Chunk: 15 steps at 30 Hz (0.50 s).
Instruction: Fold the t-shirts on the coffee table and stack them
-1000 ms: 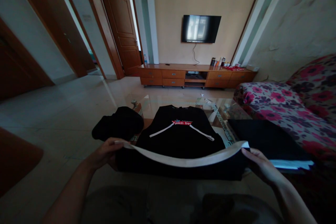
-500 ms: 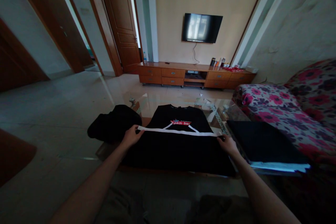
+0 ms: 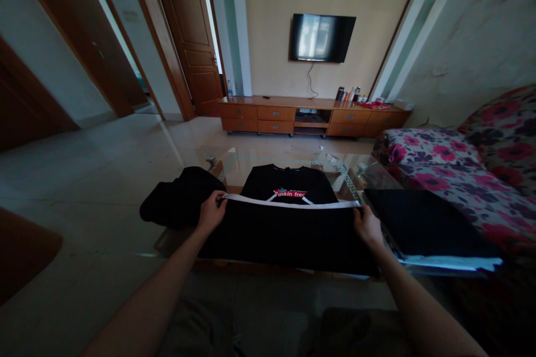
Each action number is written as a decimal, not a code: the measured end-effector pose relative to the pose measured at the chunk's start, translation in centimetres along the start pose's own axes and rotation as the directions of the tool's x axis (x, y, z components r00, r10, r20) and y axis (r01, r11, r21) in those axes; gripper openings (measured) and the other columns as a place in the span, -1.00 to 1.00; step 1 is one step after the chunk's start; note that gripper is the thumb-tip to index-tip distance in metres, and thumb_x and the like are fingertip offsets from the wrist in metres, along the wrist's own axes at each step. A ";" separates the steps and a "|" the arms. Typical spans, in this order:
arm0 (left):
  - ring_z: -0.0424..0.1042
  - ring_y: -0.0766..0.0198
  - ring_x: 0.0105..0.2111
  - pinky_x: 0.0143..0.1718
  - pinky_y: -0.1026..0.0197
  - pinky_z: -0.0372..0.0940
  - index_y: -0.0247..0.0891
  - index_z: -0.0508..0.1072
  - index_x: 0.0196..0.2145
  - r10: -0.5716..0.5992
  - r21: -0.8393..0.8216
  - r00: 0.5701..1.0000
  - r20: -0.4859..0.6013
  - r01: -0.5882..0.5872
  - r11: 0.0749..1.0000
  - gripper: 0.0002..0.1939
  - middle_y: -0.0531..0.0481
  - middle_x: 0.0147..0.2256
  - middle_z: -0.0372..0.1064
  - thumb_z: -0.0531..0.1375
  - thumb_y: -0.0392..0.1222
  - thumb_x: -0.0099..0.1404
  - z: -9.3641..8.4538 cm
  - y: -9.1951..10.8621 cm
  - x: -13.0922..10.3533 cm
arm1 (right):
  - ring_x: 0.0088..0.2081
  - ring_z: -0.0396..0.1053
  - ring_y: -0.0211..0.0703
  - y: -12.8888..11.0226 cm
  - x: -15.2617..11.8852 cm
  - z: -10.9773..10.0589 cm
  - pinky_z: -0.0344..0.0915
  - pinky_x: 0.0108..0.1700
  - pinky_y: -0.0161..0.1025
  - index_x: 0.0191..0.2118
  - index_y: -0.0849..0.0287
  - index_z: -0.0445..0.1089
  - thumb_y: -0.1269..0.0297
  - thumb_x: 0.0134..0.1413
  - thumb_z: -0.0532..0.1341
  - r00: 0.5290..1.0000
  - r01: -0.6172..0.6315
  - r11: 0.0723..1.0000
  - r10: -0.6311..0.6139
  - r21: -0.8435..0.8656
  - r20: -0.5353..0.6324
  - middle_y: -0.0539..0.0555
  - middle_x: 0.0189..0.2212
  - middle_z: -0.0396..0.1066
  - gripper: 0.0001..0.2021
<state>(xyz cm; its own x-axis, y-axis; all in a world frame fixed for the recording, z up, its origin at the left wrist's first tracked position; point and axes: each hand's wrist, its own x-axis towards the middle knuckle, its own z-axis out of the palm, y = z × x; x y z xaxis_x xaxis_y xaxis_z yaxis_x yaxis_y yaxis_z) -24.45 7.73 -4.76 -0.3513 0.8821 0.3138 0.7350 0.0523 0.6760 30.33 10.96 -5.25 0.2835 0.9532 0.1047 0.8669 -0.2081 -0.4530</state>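
Note:
A black T-shirt (image 3: 288, 234) lies spread on a glass table, its neckline pointing away from me. A red-and-white print (image 3: 290, 193) shows on its chest. Across the shirt, just below the print, runs a white band (image 3: 293, 204) that looks like the folded-up hem. My left hand (image 3: 213, 211) pinches the band's left end, thumb and fingers closed. At the right end, my right hand (image 3: 368, 225) is closed on the band's corner. The band is stretched nearly straight between both hands.
A bundled black garment (image 3: 178, 198) lies left of the shirt. To the right is a folded black stack (image 3: 427, 226) with a pale lower layer. The glass table (image 3: 377, 178) extends beyond. A floral sofa (image 3: 444, 178) stands right, a wooden TV cabinet (image 3: 276, 116) at the back.
Both hands have moved the white band slightly away from me, covering more of the white lines below the print. My right hand has shifted a little to the right.

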 end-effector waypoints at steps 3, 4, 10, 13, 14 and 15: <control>0.50 0.14 -0.22 -0.11 0.17 0.34 -0.18 0.42 -0.07 0.010 -0.043 0.995 -0.099 -0.014 0.999 -0.75 -0.07 -0.19 0.50 0.15 -0.11 0.31 0.2 -0.3 0.2 | -0.10 0.52 0.14 -0.6 -0.4 -0.3 0.33 -0.03 -0.05 0.23 0.21 0.26 0.01 0.39 -0.07 0.998 -0.062 0.998 0.062 -0.008 0.006 0.37 -0.10 0.51 -0.50; 0.50 0.14 -0.20 -0.09 0.16 0.33 -0.17 0.40 -0.08 0.011 -0.042 0.994 -0.111 -0.016 0.999 -0.76 -0.07 -0.19 0.50 0.15 -0.12 0.30 0.3 -0.6 0.3 | -0.10 0.52 0.12 -0.7 -0.4 -0.4 0.33 -0.02 -0.04 0.23 0.19 0.25 0.02 0.39 -0.07 0.996 -0.085 0.996 0.086 -0.018 0.025 0.37 -0.09 0.51 -0.51; 0.52 0.11 -0.19 -0.06 0.12 0.34 -0.15 0.39 -0.15 -0.006 0.020 1.000 -0.024 0.007 1.000 -0.82 -0.06 -0.24 0.49 0.17 -0.11 0.29 1.1 -2.8 0.1 | -0.05 0.50 0.14 -0.7 -0.5 0.1 0.33 0.00 -0.03 0.19 0.14 0.26 0.03 0.38 -0.03 0.989 -0.107 0.993 0.111 -0.043 0.101 0.34 -0.08 0.49 -0.56; 0.52 0.09 -0.18 -0.06 0.10 0.35 -0.16 0.38 -0.15 -0.013 0.037 1.000 -0.017 0.014 0.999 -0.81 -0.07 -0.24 0.49 0.18 -0.07 0.30 1.2 -3.4 0.1 | -0.04 0.49 0.16 -0.5 -0.5 0.2 0.33 -0.02 -0.02 0.20 0.13 0.24 0.00 0.37 -0.03 0.990 -0.108 0.994 0.111 -0.036 0.086 0.34 -0.08 0.49 -0.55; 0.52 0.09 -0.18 -0.06 0.10 0.35 -0.16 0.38 -0.15 -0.025 0.044 1.000 -0.018 0.026 0.999 -0.80 -0.08 -0.24 0.49 0.18 -0.07 0.30 1.2 -3.4 0.1 | -0.05 0.49 0.17 -0.5 -0.5 0.2 0.34 -0.02 -0.01 0.21 0.13 0.23 -0.01 0.37 -0.02 0.989 -0.120 0.992 0.122 -0.032 0.080 0.34 -0.08 0.48 -0.54; 0.52 0.08 -0.18 -0.06 0.09 0.35 -0.17 0.37 -0.15 -0.039 0.053 0.999 -0.018 0.040 0.998 -0.79 -0.08 -0.24 0.48 0.19 -0.07 0.29 1.2 -3.4 0.2 | -0.05 0.50 0.17 -0.4 -0.5 0.2 0.34 -0.03 0.00 0.23 0.14 0.21 -0.03 0.36 -0.02 0.987 -0.138 0.990 0.140 -0.029 0.076 0.33 -0.09 0.48 -0.52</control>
<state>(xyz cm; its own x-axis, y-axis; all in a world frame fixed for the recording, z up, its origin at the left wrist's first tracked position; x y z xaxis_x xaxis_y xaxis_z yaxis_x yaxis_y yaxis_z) -26.31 8.25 -7.83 -0.3904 0.8707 0.2991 0.7502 0.1126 0.6516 29.73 10.57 -5.24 0.3704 0.9285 -0.0271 0.8307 -0.3442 -0.4376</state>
